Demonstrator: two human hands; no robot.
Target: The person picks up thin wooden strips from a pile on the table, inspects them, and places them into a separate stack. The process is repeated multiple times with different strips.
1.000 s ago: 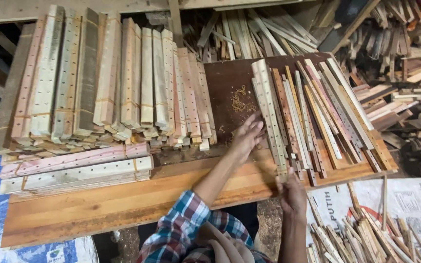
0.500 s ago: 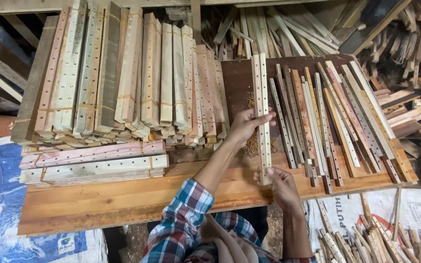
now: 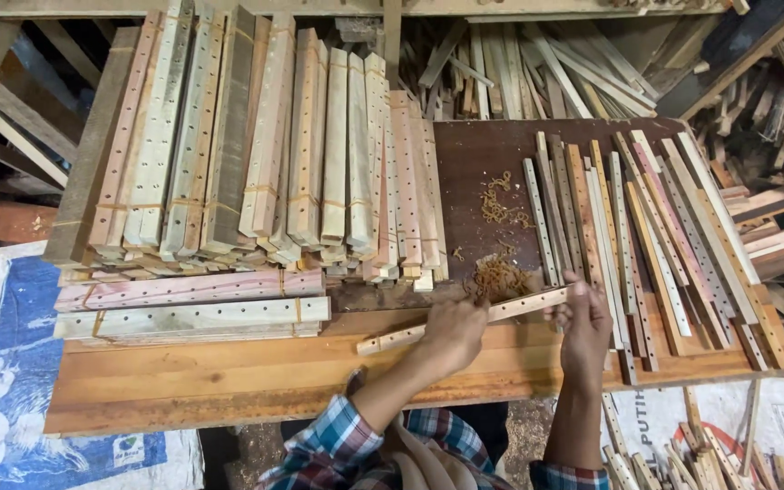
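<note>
A thin drilled wooden slat [image 3: 401, 337] lies crosswise over the front of the wooden bench [image 3: 210, 381], held at both ends of its right half. My left hand [image 3: 454, 331] grips it near the middle, and my right hand [image 3: 581, 318] holds its right end. Behind my hands a small heap of wood shavings [image 3: 498, 274] lies on a dark brown board [image 3: 483, 163]. Several loose drilled slats [image 3: 628, 227] lie lengthwise on that board, right of my hands.
Tied bundles of drilled slats [image 3: 256, 154] fill the bench's left half, with two bundles [image 3: 192, 304] lying crosswise in front. Scrap wood [image 3: 773, 118] is piled at the back right. A blue and white sack [image 3: 2, 363] lies at the left. More slats [image 3: 682, 454] stand below right.
My hands pulled one slat out of the loose pile and turned it from lengthwise to crosswise along the bench front. My left hand came back from the board onto the slat.
</note>
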